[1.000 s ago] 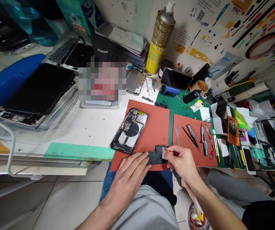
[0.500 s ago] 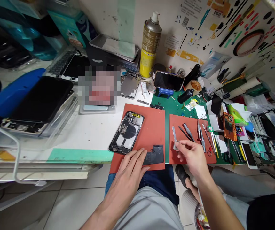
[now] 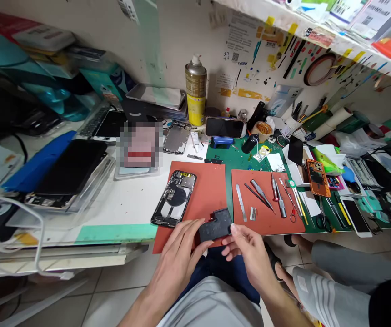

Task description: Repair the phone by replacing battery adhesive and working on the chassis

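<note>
A black L-shaped phone battery is held between my two hands over the front of the left red mat. My left hand grips its left end, thumb below and fingers above. The thumb and index finger of my right hand pinch its right corner. Behind my left hand lies an opened phone housing, its inner boards and a dark round pad showing. On the right red mat, a flat metal pry tool lies near a small metallic piece.
Tweezers, screwdrivers and scissors lie to the right. A phone on a blue stand and a spray can stand behind. Large black screens are stacked at left. Another person's leg is at lower right.
My right hand has let go of the pry tool, now on the right mat, and moved left onto the battery. The battery has turned and tilted in my hands. The camera view has shifted.
</note>
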`<state>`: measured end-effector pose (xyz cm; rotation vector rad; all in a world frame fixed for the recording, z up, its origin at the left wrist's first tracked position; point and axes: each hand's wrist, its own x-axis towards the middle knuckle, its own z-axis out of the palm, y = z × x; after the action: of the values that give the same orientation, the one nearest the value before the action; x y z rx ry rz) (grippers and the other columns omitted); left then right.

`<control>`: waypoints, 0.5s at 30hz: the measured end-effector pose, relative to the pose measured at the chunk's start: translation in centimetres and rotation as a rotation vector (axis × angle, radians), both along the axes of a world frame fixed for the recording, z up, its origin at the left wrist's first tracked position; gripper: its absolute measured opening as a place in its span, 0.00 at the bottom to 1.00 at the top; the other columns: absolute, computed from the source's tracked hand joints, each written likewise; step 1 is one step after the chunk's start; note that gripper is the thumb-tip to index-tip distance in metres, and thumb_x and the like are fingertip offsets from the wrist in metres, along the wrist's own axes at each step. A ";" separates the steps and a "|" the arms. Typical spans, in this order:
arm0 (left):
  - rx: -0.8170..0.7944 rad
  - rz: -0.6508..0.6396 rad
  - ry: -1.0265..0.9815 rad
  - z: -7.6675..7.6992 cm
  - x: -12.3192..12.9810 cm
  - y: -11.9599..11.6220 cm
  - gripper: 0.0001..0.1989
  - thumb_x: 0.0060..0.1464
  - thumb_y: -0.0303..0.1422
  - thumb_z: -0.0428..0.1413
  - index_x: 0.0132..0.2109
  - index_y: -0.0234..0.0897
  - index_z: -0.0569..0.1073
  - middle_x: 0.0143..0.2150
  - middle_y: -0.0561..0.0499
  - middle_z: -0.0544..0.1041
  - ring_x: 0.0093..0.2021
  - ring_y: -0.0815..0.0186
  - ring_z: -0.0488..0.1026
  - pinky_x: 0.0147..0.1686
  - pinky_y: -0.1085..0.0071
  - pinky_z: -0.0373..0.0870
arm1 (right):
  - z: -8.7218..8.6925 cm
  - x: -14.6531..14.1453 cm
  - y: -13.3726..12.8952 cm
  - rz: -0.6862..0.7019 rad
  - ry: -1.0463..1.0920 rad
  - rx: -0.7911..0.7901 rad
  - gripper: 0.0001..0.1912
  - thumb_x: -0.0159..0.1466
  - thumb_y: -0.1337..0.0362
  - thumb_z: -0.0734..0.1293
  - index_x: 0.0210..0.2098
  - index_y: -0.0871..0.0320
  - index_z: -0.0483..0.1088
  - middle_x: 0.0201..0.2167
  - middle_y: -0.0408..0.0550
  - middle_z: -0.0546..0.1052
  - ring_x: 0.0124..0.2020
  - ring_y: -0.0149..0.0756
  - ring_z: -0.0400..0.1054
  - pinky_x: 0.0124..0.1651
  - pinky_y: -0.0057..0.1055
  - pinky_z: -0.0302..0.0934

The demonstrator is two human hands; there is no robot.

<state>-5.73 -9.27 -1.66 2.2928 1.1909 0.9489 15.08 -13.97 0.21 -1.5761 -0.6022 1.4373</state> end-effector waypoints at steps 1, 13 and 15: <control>-0.013 -0.004 -0.026 0.1 0.1 -0.2 0.22 0.75 0.38 0.55 0.70 0.40 0.67 0.58 0.41 0.83 0.59 0.55 0.80 0.55 0.59 0.82 | 0.0 -0.4 0.1 -0.017 0.097 0.007 0.32 0.60 0.33 0.77 0.36 0.59 0.78 0.30 0.52 0.83 0.26 0.39 0.78 0.30 0.32 0.72; -0.871 0.057 -0.476 2.1 1.9 1.2 0.26 0.67 0.58 0.56 0.37 0.39 0.76 0.28 0.50 0.81 0.25 0.65 0.74 0.31 0.69 0.75 | -0.1 -1.0 -0.6 -0.133 0.292 0.130 0.29 0.64 0.37 0.77 0.36 0.59 0.77 0.33 0.54 0.84 0.29 0.39 0.81 0.34 0.32 0.74; -0.924 0.013 -0.362 2.8 1.5 3.2 0.29 0.63 0.62 0.56 0.38 0.39 0.76 0.27 0.50 0.80 0.25 0.63 0.73 0.30 0.68 0.72 | -0.4 0.3 -0.9 -0.089 0.153 0.133 0.33 0.65 0.32 0.72 0.38 0.60 0.78 0.32 0.54 0.83 0.25 0.39 0.79 0.27 0.31 0.70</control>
<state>-4.22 -6.08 1.15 1.3230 1.1448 0.5845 15.36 -14.85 -0.18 -1.3595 -0.5198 1.4070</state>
